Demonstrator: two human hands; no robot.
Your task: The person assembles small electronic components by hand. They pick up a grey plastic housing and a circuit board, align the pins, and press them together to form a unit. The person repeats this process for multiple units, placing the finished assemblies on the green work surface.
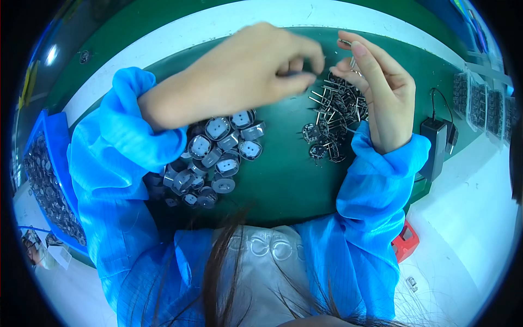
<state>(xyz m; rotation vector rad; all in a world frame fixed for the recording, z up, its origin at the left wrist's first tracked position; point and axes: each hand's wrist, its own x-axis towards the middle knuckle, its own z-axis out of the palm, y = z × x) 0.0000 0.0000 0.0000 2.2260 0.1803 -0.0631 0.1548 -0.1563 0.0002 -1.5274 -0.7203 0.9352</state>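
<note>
My right hand [389, 90] is raised over a pile of small black parts with long metal pins [340, 103]. Its thumb and fingers pinch a similar pinned part [352, 64], mostly hidden by the fingers. To the left, my left hand [267, 65] reaches across the table with its fingers curled. Something dark shows between its thumb and fingers, but blur and shadow keep me from making it out. Below my left forearm lies a heap of rounded grey housings [227, 163], several showing pale inner faces with small holes.
A blue bin [57, 169] full of small dark parts stands at the left. On the right are a black power adapter [433, 141] with a cable and clear trays [478, 103] of dark parts. A red plastic object [406, 242] sits lower right. The green tabletop [272, 185] lies between the piles.
</note>
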